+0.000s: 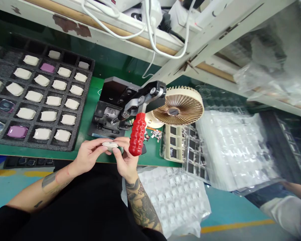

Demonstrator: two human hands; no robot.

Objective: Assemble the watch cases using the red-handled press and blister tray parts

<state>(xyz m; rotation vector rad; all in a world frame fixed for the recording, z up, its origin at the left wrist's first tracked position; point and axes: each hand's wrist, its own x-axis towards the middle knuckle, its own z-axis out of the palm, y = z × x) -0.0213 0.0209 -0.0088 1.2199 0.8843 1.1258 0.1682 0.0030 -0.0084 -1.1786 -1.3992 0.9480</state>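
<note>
Between my two hands is a small off-white watch case [110, 144], held over the front edge of the green bench. My left hand [89, 155] pinches its left end between thumb and fingers. The thumb and fingers of my right hand [126, 159] grip the other end. Just beyond them stands a black toggle press [110, 112], its red ribbed handle [137, 135] hanging in front of my right fingers. On the left lies a dark foam tray [80, 107] whose compartments hold many similar white cases, a few purple ones and some with dark glass.
A cream desk fan [178, 107] stands right of the press, near small loose parts [155, 134]. Beyond are a cream tray [169, 152] and clear plastic trays [235, 150]. White cables [150, 36] hang from the shelf overhead. Another person's arm [297, 192] shows at far right.
</note>
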